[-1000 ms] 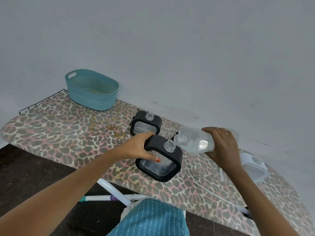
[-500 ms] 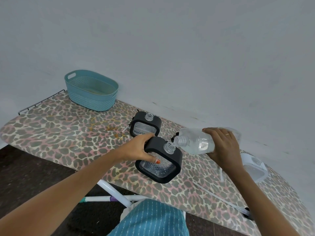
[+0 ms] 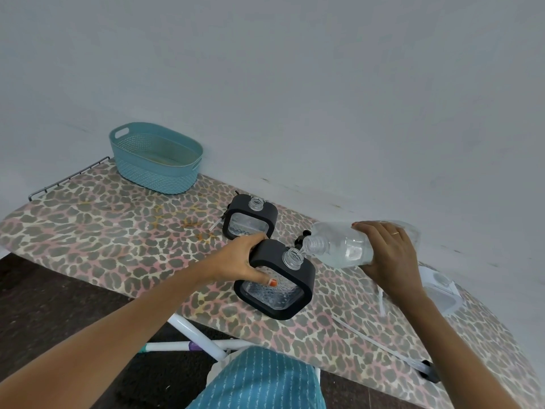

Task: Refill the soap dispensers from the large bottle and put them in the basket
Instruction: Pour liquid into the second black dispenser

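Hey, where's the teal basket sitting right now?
In the head view, the teal basket stands at the far left of the leopard-print board, by the wall, beyond and left of the free-standing black dispenser.

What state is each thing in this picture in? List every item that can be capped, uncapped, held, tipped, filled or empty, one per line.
near dispenser: uncapped, gripped by the left hand.
far dispenser: uncapped, standing free on the ironing board.
large bottle: uncapped, tipped, mouth at the near dispenser's neck, held by the right hand.
basket: upright, no dispenser in it.
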{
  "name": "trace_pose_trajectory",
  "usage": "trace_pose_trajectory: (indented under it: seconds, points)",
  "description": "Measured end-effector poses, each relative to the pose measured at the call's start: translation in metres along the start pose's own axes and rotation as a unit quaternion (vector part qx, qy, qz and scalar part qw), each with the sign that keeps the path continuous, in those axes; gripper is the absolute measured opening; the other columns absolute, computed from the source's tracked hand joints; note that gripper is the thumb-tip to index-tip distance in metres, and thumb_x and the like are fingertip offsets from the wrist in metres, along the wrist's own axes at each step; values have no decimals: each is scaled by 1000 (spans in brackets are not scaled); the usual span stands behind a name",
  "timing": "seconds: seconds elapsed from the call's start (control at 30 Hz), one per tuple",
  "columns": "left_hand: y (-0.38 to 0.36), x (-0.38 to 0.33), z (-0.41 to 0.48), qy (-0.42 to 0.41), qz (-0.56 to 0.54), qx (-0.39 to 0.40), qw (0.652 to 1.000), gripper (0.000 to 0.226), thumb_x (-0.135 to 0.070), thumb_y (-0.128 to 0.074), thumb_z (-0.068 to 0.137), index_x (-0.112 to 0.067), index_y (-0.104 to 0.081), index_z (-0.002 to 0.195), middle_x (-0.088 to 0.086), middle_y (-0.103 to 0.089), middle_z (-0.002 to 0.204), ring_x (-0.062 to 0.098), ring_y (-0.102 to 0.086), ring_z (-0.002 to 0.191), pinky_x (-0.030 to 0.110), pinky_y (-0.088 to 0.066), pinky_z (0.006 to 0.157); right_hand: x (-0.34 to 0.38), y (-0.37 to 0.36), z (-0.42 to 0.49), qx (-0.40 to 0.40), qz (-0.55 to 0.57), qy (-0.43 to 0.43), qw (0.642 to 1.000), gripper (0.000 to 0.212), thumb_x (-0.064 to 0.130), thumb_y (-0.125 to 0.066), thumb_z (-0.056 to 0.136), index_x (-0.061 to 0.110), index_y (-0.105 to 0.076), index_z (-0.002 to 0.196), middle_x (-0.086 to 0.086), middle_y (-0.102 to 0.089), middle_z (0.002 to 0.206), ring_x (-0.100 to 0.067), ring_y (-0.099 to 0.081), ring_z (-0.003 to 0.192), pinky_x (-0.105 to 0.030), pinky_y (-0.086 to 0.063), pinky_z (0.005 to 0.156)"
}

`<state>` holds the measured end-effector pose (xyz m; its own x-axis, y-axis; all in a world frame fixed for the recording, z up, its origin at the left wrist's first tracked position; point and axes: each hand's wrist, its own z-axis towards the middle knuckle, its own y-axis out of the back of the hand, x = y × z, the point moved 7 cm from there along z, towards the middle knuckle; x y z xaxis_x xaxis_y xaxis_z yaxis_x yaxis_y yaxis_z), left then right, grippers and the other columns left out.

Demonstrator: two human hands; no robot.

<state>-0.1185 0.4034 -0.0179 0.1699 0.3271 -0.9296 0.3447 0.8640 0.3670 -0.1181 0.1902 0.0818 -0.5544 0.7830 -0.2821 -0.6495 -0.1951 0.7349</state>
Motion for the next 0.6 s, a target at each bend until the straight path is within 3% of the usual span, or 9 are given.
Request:
trace_pose_trajectory:
  seconds: [0.17, 0.43, 0.6]
  points:
    - [-2, -1, 2, -7, -11, -2, 1000, 73, -45, -78, 47, -9, -54, 107, 4, -66, 105, 13, -64, 95, 28, -52, 87, -3, 0, 1, 2, 0, -2, 1000, 75, 15, -92, 40, 13, -49, 102, -11, -71, 94, -31, -67, 83, -30, -35, 79]
    - [-4, -1, 3, -6, -15, 2, 1000, 63, -42, -79, 48, -14, -54, 99, -6, -64, 95, -1, -62, 85, 18, -51, 78, -6, 2, 1, 1, 1, -6, 1000, 75, 15, -92, 40, 13, -49, 102, -11, -71, 94, -30, -68, 82, -30, -34, 78]
    - [-4, -1, 3, -11, -17, -2, 1000, 66, -41, -79, 49, -11, -54, 102, 1, -65, 100, 11, -63, 93, 22, -51, 81, -7, 2, 1, 1, -7, -7, 1000, 74, 15, -92, 41, 13, -49, 102, -11, -71, 93, -31, -67, 81, -30, -34, 77]
